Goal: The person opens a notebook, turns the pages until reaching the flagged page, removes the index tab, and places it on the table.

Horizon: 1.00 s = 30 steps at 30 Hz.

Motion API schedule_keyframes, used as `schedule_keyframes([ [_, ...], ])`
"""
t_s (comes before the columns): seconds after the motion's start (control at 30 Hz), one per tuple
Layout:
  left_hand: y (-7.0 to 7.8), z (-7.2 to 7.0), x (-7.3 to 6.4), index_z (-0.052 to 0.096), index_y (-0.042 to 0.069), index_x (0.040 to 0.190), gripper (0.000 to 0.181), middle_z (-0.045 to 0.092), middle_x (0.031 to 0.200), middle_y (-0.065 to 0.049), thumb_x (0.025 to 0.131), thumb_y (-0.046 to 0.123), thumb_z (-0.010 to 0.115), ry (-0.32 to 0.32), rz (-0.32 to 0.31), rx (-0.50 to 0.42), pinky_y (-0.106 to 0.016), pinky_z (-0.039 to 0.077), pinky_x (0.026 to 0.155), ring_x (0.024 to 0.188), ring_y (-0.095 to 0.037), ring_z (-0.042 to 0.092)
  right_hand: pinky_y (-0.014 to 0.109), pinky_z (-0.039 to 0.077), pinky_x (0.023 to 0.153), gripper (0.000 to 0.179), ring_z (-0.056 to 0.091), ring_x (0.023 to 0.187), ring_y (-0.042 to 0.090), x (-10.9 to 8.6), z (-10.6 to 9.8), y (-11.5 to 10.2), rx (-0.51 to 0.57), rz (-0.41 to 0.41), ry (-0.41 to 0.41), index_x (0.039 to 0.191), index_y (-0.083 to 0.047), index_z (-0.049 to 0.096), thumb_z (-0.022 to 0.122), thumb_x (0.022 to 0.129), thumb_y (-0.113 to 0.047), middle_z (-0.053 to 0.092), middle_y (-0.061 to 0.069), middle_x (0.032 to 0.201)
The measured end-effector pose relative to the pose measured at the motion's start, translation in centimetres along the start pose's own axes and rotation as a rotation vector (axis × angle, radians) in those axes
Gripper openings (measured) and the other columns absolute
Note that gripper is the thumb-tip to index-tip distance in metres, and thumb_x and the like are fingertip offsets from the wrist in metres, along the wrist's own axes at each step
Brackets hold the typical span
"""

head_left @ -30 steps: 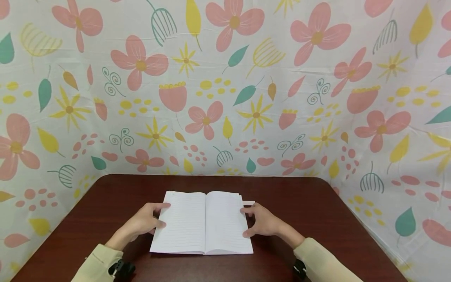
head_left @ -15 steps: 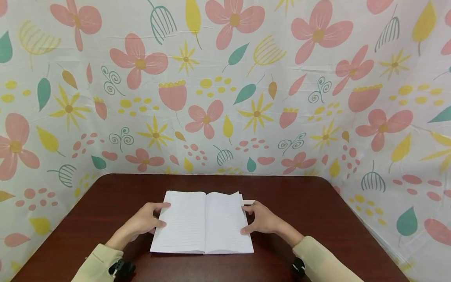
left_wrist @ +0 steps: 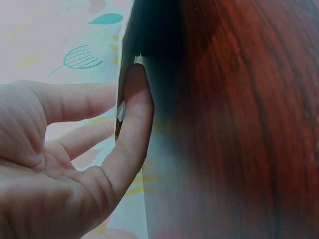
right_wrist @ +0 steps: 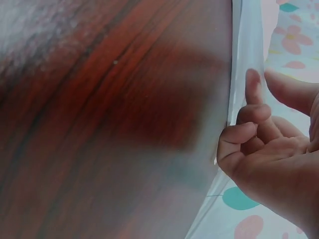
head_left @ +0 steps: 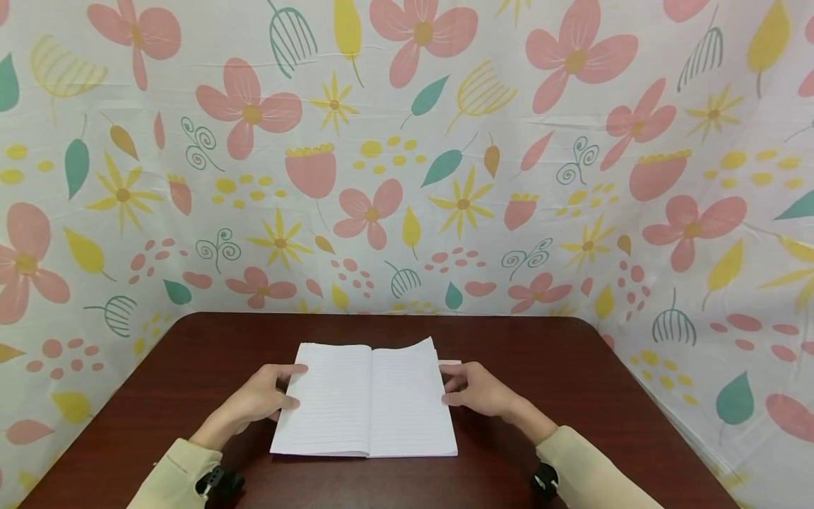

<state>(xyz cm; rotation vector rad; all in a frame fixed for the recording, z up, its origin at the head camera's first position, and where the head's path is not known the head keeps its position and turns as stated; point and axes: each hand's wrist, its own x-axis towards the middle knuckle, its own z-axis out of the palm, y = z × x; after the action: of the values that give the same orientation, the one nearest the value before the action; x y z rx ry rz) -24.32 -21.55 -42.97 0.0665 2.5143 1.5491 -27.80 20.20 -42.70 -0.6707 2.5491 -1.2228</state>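
Note:
An open notebook (head_left: 337, 403) with lined white pages lies on the dark brown table in the head view. My left hand (head_left: 263, 396) grips its left edge, with fingers on both sides of the edge in the left wrist view (left_wrist: 119, 149). At the right edge, my right hand (head_left: 480, 389) pinches the page side between thumb and index finger, its other fingers curled beside the edge in the right wrist view. The far right corner of the right page (head_left: 407, 396) is bent upward. A narrow white strip (head_left: 450, 362) sticks out past the notebook's right edge, partly behind the right hand.
The brown table (head_left: 540, 346) has rounded far corners and surrounds the notebook. Behind and beside it hangs a white cloth (head_left: 407, 283) printed with flowers and leaves. Light sleeves (head_left: 585, 466) and black wrist devices (head_left: 219, 484) are at both wrists.
The right page's far corner has risen and now curls upward. My right hand has shifted slightly right, its thumb drawn back to the page edge. The left hand keeps its place.

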Motion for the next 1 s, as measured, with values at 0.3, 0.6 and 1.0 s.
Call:
schedule_keyframes([
  [0.3,0.0,-0.1,0.1,0.056,-0.004,0.149,0.063,0.055,0.122,-0.024,0.088,-0.013,0.074,0.001,-0.001,0.017,-0.045,0.062,0.065,0.078,-0.027,0.07,0.042,0.057,0.081,0.065,0.072,0.092,0.025,-0.2,-0.3,-0.7,0.145,0.011,0.007,0.151,0.013,0.047,0.076,0.096,-0.006,0.075,0.009,0.097],
  [0.6,0.1,-0.1,0.0,0.056,-0.004,0.148,0.063,0.056,0.12,-0.024,0.088,-0.013,0.074,0.002,0.007,0.014,-0.045,0.062,0.065,0.079,-0.028,0.07,0.027,0.043,0.061,0.071,0.059,0.076,0.024,0.2,-0.5,-1.3,0.31,0.069,0.023,0.159,0.001,0.043,0.076,0.097,-0.01,0.075,0.012,0.105],
  [1.0,0.3,0.0,-0.2,0.057,-0.004,0.148,0.063,0.056,0.12,-0.023,0.088,-0.014,0.073,0.012,0.011,0.01,-0.045,0.061,0.065,0.079,-0.028,0.07,0.029,0.043,0.065,0.071,0.053,0.073,0.022,0.8,0.0,-2.7,0.391,0.061,0.062,0.16,-0.002,0.042,0.075,0.098,-0.01,0.074,0.011,0.101],
])
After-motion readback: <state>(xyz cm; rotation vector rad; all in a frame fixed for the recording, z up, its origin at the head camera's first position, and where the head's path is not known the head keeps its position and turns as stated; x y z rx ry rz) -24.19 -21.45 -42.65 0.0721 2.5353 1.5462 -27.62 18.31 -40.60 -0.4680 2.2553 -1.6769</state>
